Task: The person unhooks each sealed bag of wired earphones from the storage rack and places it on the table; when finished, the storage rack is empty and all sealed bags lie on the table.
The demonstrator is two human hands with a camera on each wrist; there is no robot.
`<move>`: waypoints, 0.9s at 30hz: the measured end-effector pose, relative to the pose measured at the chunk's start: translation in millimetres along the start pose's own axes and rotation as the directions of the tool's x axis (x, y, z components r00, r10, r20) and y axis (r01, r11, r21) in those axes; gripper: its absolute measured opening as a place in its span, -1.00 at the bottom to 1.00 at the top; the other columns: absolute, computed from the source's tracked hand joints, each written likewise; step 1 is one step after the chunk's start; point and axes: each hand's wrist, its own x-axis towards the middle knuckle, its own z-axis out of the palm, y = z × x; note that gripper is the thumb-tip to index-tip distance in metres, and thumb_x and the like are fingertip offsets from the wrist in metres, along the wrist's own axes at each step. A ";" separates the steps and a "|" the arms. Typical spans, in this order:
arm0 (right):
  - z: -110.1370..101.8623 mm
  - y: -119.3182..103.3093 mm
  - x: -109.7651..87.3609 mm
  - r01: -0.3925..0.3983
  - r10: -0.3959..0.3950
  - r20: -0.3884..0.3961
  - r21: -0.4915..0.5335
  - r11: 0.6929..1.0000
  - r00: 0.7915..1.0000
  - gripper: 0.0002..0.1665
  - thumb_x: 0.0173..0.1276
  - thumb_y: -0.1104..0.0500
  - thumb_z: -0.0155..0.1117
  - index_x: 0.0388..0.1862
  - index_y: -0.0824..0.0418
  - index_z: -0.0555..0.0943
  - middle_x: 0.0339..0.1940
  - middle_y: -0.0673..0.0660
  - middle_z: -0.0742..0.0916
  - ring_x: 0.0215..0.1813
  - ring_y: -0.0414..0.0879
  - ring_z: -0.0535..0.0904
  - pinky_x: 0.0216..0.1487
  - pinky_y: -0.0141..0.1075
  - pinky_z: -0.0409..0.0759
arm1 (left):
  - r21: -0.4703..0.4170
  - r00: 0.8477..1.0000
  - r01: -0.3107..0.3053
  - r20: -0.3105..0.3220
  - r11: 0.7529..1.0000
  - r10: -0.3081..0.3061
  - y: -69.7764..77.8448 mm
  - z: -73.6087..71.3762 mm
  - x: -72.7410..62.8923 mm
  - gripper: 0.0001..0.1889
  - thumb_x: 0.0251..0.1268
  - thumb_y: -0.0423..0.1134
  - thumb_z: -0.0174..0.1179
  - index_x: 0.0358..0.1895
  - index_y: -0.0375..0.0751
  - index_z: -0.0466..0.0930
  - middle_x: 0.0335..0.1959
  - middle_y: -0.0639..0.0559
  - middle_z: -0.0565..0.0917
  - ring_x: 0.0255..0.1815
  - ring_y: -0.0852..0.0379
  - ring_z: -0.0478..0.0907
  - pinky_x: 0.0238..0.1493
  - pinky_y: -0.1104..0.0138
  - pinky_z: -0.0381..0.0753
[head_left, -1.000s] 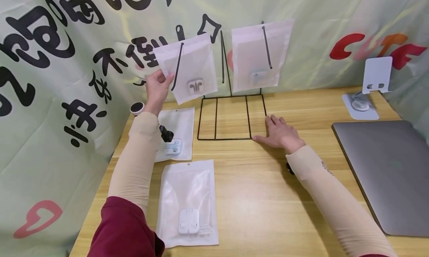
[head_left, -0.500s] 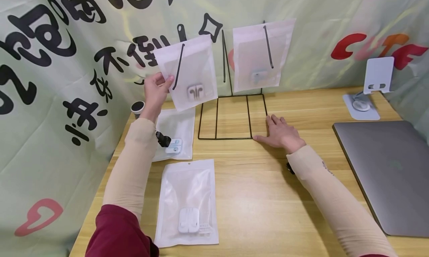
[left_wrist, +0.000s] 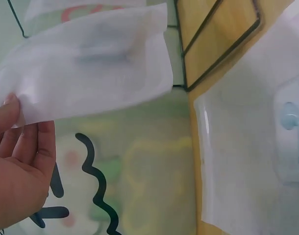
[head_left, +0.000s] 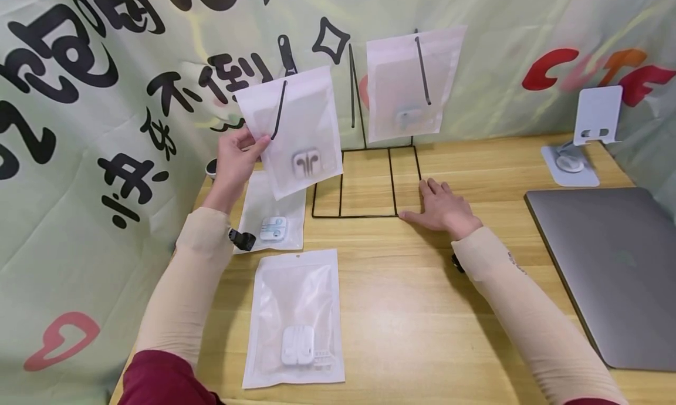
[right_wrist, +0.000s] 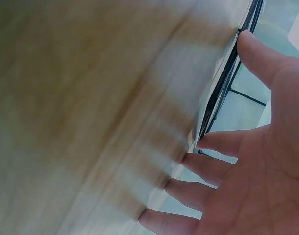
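My left hand (head_left: 236, 163) pinches the left edge of a white zip pouch (head_left: 311, 117) that shows a pair of earphones (head_left: 307, 163) in a case. A black hook (head_left: 280, 108) of the wire rack (head_left: 364, 216) runs in front of this tilted pouch, from near its top edge. In the left wrist view, thumb and fingers grip the pouch (left_wrist: 90, 73) at its edge. My right hand (head_left: 443, 210) lies with spread fingers at the rack base's front right corner. Its thumb touches the black bar (right_wrist: 223, 78) in the right wrist view, and the fingertips rest on the wooden table.
Another pouch (head_left: 406, 88) hangs from the rack's right hook. Two more pouches lie on the table, one farther (head_left: 256, 208) and one nearer (head_left: 296, 287). A laptop (head_left: 607, 264) and a white stand (head_left: 570, 158) are at the right. Printed cloth (head_left: 496, 94) forms the backdrop.
My left hand has drawn the pouch downward and toward me, so its top edge sits lower against the hook. The right hand stays in place on the rack base.
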 end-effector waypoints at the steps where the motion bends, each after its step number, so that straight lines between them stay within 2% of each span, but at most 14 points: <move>1: -0.2 0.0 0.3 0.000 0.000 0.001 -0.002 1.000 1.000 0.23 0.37 -0.47 -0.02 0.57 0.40 -0.12 0.55 0.45 0.01 0.50 0.44 -0.14 0.34 0.38 0.00 | 0.001 1.000 0.001 0.005 1.000 -0.001 0.4 -0.9 -3.4 -0.67 0.24 -0.22 0.39 0.03 -0.28 0.69 -0.08 -0.11 0.71 -0.11 0.06 0.64 -0.21 0.33 0.66; 7: -1.3 -0.3 1.0 0.002 -0.002 0.008 -0.008 1.000 1.000 0.24 0.37 -0.48 -0.04 0.57 0.41 -0.14 0.55 0.46 0.00 0.50 0.44 -0.16 0.34 0.38 0.00 | -0.002 0.999 -0.024 0.024 1.000 0.024 0.9 -7.0 -23.2 -0.71 0.23 -0.27 0.40 -0.03 -0.35 0.69 -0.18 -0.09 0.74 -0.25 0.08 0.67 -0.27 0.32 0.68; 11: -2.1 -0.2 0.5 0.003 -0.003 0.003 -0.005 1.000 1.000 0.24 0.38 -0.48 -0.04 0.57 0.42 -0.13 0.55 0.46 0.00 0.50 0.45 -0.16 0.34 0.38 -0.01 | -0.037 0.998 -0.034 0.055 0.999 0.036 2.2 -10.0 -37.3 -0.71 0.22 -0.30 0.40 -0.05 -0.38 0.69 -0.21 -0.10 0.75 -0.29 0.08 0.68 -0.30 0.33 0.68; 17: -1.8 0.3 0.1 0.000 0.000 0.007 -0.001 1.000 1.000 0.22 0.39 -0.46 -0.03 0.57 0.42 -0.13 0.55 0.46 -0.01 0.50 0.45 -0.17 0.35 0.38 -0.03 | -0.115 0.994 -0.023 0.104 0.993 0.035 4.3 -14.1 -57.5 -0.74 0.21 -0.35 0.40 -0.07 -0.41 0.69 -0.25 -0.10 0.76 -0.31 0.08 0.68 -0.32 0.34 0.67; 27: -0.6 -0.2 0.8 0.002 -0.002 0.007 0.002 1.000 1.000 0.22 0.38 -0.46 -0.02 0.57 0.41 -0.13 0.55 0.46 -0.01 0.51 0.44 -0.17 0.34 0.39 -0.03 | -0.176 0.991 0.012 0.131 0.984 0.011 -0.3 -22.7 -93.9 -0.82 0.23 -0.37 0.38 -0.12 -0.33 0.70 -0.30 -0.04 0.76 -0.32 0.13 0.70 -0.30 0.35 0.68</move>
